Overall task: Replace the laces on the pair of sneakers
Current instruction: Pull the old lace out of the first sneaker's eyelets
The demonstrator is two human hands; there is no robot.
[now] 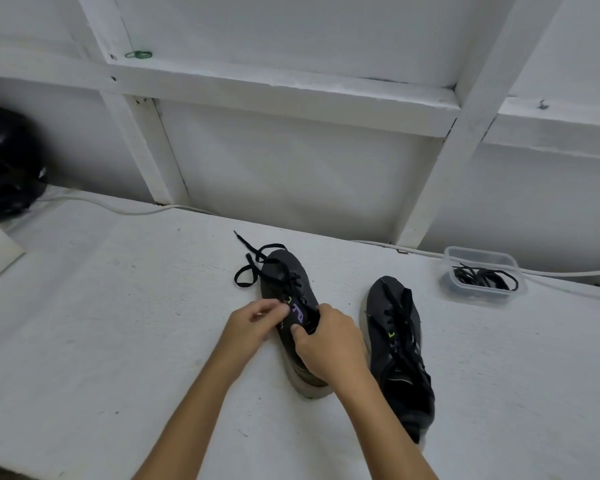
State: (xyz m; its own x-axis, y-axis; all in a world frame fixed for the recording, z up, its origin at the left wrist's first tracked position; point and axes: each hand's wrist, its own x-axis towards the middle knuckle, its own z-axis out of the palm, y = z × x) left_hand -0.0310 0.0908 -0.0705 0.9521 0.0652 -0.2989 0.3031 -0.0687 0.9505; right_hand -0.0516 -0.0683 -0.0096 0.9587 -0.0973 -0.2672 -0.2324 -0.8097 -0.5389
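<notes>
While both sneakers lie toes-away on the rough white tabletop [118,341], the person works on the left sneaker [288,285], a dark grey knit shoe w/ thick pale sole & a purple mark on the tongue. Left hand [253,323] sits at the shoe's left side near the tongue, its grip a thumb-and-fingertip pinch, prob. on the black flat lace [253,268], though motion blur makes that hard to confirm. Right hand [326,344] curls over the collar, its grip closed round the shoe's upper edge, thumb pressing inside the opening. Loosened lace trails off the toe end in floppy loops onto the tabletop, its tip pointing toward the wall.

Right sneaker [395,341] lies just beside, apart from both hands, laced w/ black lace, small neon-green tab on its side.

Further right, near the wall, a clear rectangular plastic tub [482,258] w/ rounded corners holds a tangle of thin black spare laces [485,277]. Thin white cable [118,207] runs along the tabletop's back edge. Glossy black rounded object [7,161] at far left.
</notes>
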